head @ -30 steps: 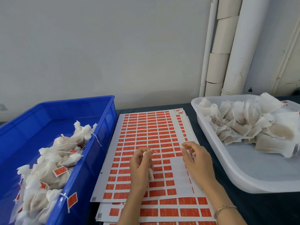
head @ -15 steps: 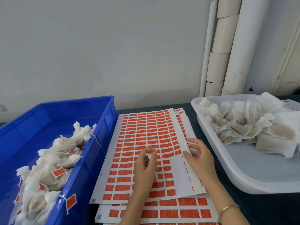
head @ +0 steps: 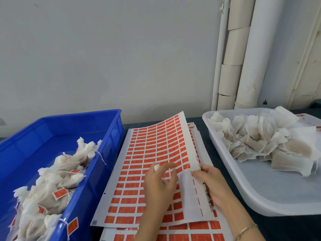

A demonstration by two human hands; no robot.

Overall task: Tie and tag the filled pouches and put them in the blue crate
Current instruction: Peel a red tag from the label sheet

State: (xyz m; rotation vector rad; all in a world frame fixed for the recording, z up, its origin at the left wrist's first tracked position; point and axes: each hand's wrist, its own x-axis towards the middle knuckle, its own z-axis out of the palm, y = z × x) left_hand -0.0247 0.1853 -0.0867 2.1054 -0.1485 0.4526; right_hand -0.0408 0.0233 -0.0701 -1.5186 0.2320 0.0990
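The right hand (head: 212, 185) is pinching the right edge of the top sheet of orange-red rectangular stickers on white backing paper (head: 147, 153), thumb on top and fingers curled beneath. It is lifting that side so the far right corner is curling up, near frame centre. The left hand (head: 159, 185) is lying over the middle of the same sheet, fingers bent and spread, tips touching the stickers. A small white bit is showing at its thumb tip; cannot tell whether that is something pinched or a finger wrap. The stack of further sticker sheets (head: 205, 226) is lying underneath, on the dark table covering (head: 206, 136). At right, the untagged white fabric pouches (head: 260, 140) are heaped in the white plastic tray (head: 260, 206). At left, the tied pouches with orange tags (head: 52, 180) are sitting in the blue plastic crate (head: 112, 119). Pale pipes (head: 251, 58) are running up the wall at upper right. Risks, as I judge them: the one-sided lift could crease the sheet or drag it askew off the stack. A sticker peeled against the curl could tear or fold onto itself. The raised corner could also brush the tray rim.
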